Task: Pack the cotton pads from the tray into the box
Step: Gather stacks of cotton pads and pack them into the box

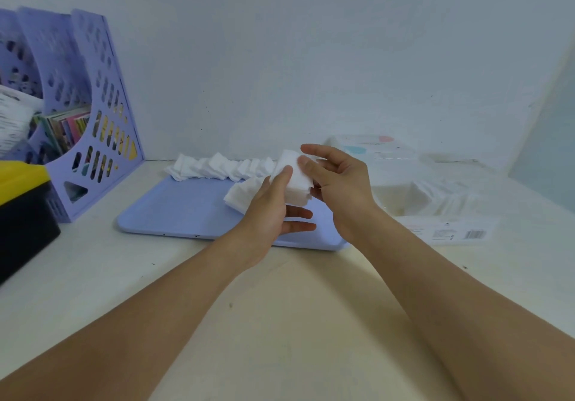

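1. Centre of the frame: both hands meet over the tray with a stack of cotton pads squeezed between them.
2. The left hand has its thumb pressed on the near face of the stack, its fingers reaching under; it is clamped on the pads.
3. The right hand pinches the other side, index finger hooked over the top edge and thumb on the face. It is clamped on the same stack.
4. The stack stands tilted, its long axis running from lower right up towards upper left, held clear above the tray's right end.
5. Here is what matters: the box sits right of centre, just beside the tray, directly past the right wrist. It is open and already part filled with pads at its right side, with an empty bay on its left.
6. So the right hand is the nearer one; I'd say a short carry to the right drops this stack into that bay.
7. More pads lie in a ragged row along the tray's far edge, with a smaller heap just left of the hands. Plenty left to pack.
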A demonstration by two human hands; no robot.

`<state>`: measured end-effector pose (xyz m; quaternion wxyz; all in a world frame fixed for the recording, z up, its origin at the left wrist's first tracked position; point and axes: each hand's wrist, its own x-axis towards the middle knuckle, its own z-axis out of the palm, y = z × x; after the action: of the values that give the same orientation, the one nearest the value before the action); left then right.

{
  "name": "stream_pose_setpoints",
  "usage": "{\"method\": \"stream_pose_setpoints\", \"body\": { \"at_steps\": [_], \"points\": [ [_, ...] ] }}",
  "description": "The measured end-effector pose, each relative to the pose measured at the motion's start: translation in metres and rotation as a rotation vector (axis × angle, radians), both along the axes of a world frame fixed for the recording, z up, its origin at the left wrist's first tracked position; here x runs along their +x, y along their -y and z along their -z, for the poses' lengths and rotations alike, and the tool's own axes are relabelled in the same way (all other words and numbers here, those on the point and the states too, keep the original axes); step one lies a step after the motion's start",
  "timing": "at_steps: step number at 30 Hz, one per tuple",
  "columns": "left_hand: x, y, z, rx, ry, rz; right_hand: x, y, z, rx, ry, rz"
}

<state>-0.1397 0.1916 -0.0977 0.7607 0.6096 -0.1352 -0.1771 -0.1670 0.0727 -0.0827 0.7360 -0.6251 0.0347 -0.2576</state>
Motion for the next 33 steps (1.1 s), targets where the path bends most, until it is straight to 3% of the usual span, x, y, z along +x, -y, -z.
{"method": "stream_pose_setpoints", "body": {
  "at_steps": [5,9,12,14,21,26,33],
  "points": [
    [0.000,0.000,0.002,-0.007,0.000,-0.025,0.000,0.000,0.001,-0.098,-0.001,0.049],
    [0.004,-0.005,-0.001,-0.148,-0.057,-0.047,0.000,0.002,-0.002,-0.294,0.020,0.182],
    [0.005,-0.009,-0.006,-0.276,-0.194,0.083,-0.003,0.000,-0.007,-0.252,-0.104,-0.028],
    [0.002,-0.009,-0.006,-0.259,-0.242,0.188,-0.007,-0.008,-0.005,-0.321,-0.162,-0.168],
    [0.008,-0.018,-0.007,-0.416,-0.477,0.313,-0.011,0.003,-0.006,-0.645,0.041,-0.305],
    [0.004,-0.015,-0.006,-0.365,-0.404,0.359,-0.008,0.006,-0.005,-0.597,0.155,-0.213],
    [-0.003,-0.015,-0.014,-0.202,-0.254,0.301,-0.007,0.011,0.000,-0.818,0.055,-0.220]
  ]
}}
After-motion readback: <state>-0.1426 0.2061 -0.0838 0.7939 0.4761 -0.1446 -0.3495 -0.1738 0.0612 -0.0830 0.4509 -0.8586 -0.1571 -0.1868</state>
